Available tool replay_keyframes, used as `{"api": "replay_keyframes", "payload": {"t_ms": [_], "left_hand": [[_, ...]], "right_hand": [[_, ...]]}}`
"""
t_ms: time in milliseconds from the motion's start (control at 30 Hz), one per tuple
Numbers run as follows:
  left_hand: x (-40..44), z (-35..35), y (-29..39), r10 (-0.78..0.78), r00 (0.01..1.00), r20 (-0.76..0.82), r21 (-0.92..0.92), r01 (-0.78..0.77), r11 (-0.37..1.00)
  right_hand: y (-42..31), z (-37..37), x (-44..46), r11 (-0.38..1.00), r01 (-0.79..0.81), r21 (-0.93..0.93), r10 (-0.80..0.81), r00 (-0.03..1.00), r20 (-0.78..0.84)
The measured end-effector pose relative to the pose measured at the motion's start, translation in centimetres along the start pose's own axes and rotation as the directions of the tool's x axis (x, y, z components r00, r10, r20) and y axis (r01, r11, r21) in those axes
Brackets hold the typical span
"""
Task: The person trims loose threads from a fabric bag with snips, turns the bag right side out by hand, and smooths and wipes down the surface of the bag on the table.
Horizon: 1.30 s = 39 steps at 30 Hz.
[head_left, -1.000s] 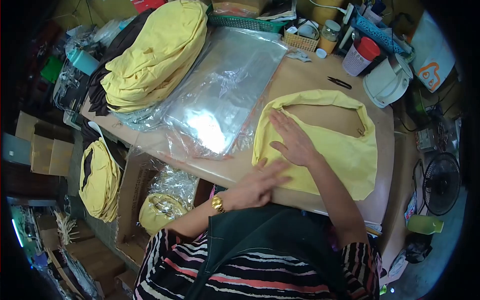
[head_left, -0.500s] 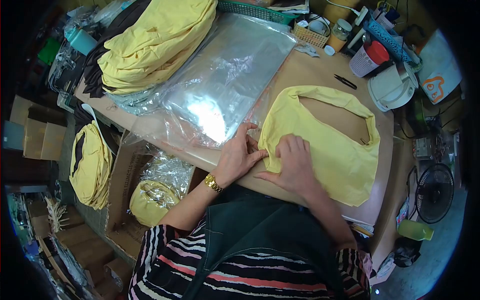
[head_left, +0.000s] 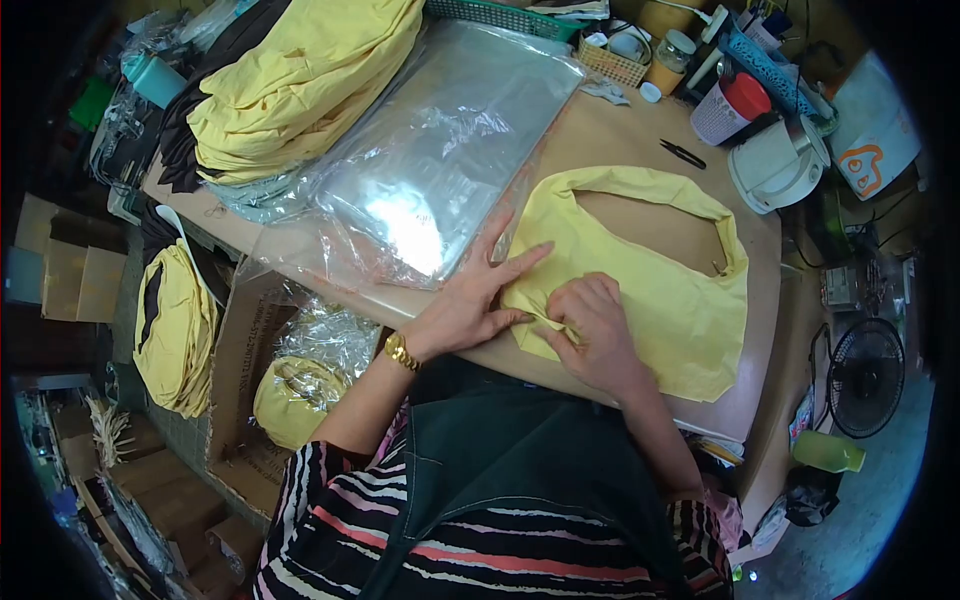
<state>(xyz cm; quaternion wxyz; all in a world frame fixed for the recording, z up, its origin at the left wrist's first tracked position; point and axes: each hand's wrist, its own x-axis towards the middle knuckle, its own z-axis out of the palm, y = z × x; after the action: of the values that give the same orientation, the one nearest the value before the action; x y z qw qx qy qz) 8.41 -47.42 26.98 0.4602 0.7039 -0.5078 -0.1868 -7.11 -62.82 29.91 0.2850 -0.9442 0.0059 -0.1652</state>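
A yellow cloth bag [head_left: 670, 290] with a wide looped strap lies flat on the brown table in front of me. My left hand [head_left: 480, 295] rests at the bag's left edge, fingers spread, its thumb touching the cloth near the lower left corner. My right hand [head_left: 590, 325] is closed, pinching a bunched fold of the bag at that same corner. Small creases run between the two hands. A stack of clear plastic sleeves [head_left: 470, 120] lies just beyond my left hand.
A heap of yellow cloth [head_left: 300, 90] sits at the back left. Below the table edge stands a cardboard box [head_left: 235, 380] with a plastic-wrapped yellow bundle [head_left: 298, 400]. Black thread snips [head_left: 683, 153], a white kettle [head_left: 778, 165] and a red-and-white cup [head_left: 735, 112] are at the back right.
My left hand's fingers have spread onto the cloth. My right hand has curled and now pinches the bag's lower left corner, which has become bunched. The view has shifted slightly.
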Motion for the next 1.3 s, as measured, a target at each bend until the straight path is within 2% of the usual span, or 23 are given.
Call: {"api": "replay_keyframes", "payload": {"t_ms": [33,67,133,167,200,267,300,367,467,500,567,600,667,700,767,833,900,1000,1133,1200,1233,1267,1300], "left_hand": [[0.2,-0.1,-0.2,0.047,0.999,0.015,-0.056,-0.046,0.997],[0.5,-0.2,-0.5,0.093,0.995,0.030,-0.112,-0.089,0.990],[0.4,0.3,-1.8,0.132,0.991,0.017,-0.108,-0.129,0.986],[0.4,0.3,-2.1,0.145,0.989,0.013,-0.106,-0.143,0.984],[0.3,0.5,-1.9,0.166,0.986,-0.015,-0.073,-0.167,0.983],[0.5,0.7,-1.5,0.185,0.982,-0.038,-0.041,-0.186,0.982],[0.5,0.9,-1.3,0.036,0.998,-0.046,-0.116,-0.041,0.992],[0.3,1.4,-1.8,-0.113,0.993,-0.032,-0.187,0.105,0.977],[-0.2,2.7,-3.0,-0.129,0.979,-0.155,-0.202,0.096,0.975],[0.2,2.8,-2.3,-0.026,0.963,-0.267,-0.041,0.015,0.999],[0.5,1.8,-1.0,0.090,0.930,-0.356,0.128,-0.047,0.991],[0.6,0.5,-0.5,0.006,0.977,-0.214,0.027,-0.001,1.000],[0.6,-0.7,-0.5,-0.063,0.996,-0.062,-0.065,0.059,0.996],[0.6,-0.9,-0.6,0.018,0.967,-0.255,0.069,-0.001,0.998],[0.4,-3.0,-1.6,0.071,0.894,-0.442,0.249,0.046,0.967],[0.5,-4.6,0.1,0.112,0.942,-0.315,0.325,-0.004,0.946],[0.3,-2.8,1.0,0.234,0.969,-0.082,0.392,-0.185,0.901],[0.2,0.3,1.5,0.403,0.898,0.176,0.429,-0.438,0.790],[-0.6,-0.2,-1.7,0.503,0.819,0.277,0.441,-0.574,0.690],[-1.3,-1.0,-0.4,0.389,0.834,0.393,0.402,-0.535,0.743],[-1.5,-2.1,0.6,0.389,0.831,0.397,0.399,-0.538,0.742],[-1.7,-3.3,1.6,0.198,0.893,0.404,0.492,-0.395,0.776],[-1.7,-3.3,2.7,0.102,0.910,0.401,0.533,-0.322,0.782]], "right_hand": [[0.3,-0.8,-0.1,0.997,-0.022,0.071,0.014,0.993,0.115],[1.0,-1.0,-0.3,0.997,-0.022,0.071,0.014,0.993,0.114],[3.3,-1.3,-1.1,0.953,-0.203,-0.223,0.193,0.979,-0.067],[5.0,-1.3,-1.9,0.885,-0.281,-0.370,0.309,0.951,0.018],[6.1,-0.7,-2.6,0.885,-0.279,-0.372,0.307,0.951,0.018],[7.4,0.5,-3.9,0.790,-0.240,-0.564,0.315,0.948,0.037],[7.5,0.3,-4.0,0.790,-0.242,-0.564,0.319,0.947,0.041],[7.7,0.4,-4.0,0.794,-0.229,-0.563,0.323,0.943,0.073],[7.7,0.2,-4.0,0.806,-0.220,-0.549,0.317,0.945,0.086],[7.7,0.1,-3.9,0.805,-0.222,-0.550,0.316,0.945,0.082],[7.4,0.0,-3.9,0.803,-0.218,-0.555,0.328,0.938,0.107],[7.5,0.1,-4.0,0.804,-0.216,-0.554,0.328,0.938,0.110],[7.6,0.2,-4.0,0.799,-0.210,-0.563,0.320,0.942,0.102],[7.6,0.1,-4.0,0.799,-0.212,-0.563,0.320,0.942,0.098],[7.5,0.1,-4.1,0.799,-0.206,-0.564,0.316,0.943,0.102],[7.4,0.3,-4.1,0.799,-0.222,-0.559,0.320,0.944,0.082],[7.4,0.1,-4.0,0.799,-0.215,-0.561,0.308,0.948,0.076],[7.4,0.3,-4.1,0.789,-0.224,-0.572,0.318,0.946,0.067],[7.6,0.3,-4.3,0.797,-0.232,-0.557,0.314,0.948,0.055],[7.5,0.4,-4.4,0.800,-0.232,-0.554,0.312,0.949,0.053],[7.3,0.3,-4.3,0.800,-0.236,-0.551,0.315,0.948,0.051],[7.2,0.4,-4.2,0.800,-0.242,-0.549,0.318,0.947,0.047],[6.9,0.6,-4.1,0.799,-0.248,-0.548,0.324,0.945,0.045]]}}
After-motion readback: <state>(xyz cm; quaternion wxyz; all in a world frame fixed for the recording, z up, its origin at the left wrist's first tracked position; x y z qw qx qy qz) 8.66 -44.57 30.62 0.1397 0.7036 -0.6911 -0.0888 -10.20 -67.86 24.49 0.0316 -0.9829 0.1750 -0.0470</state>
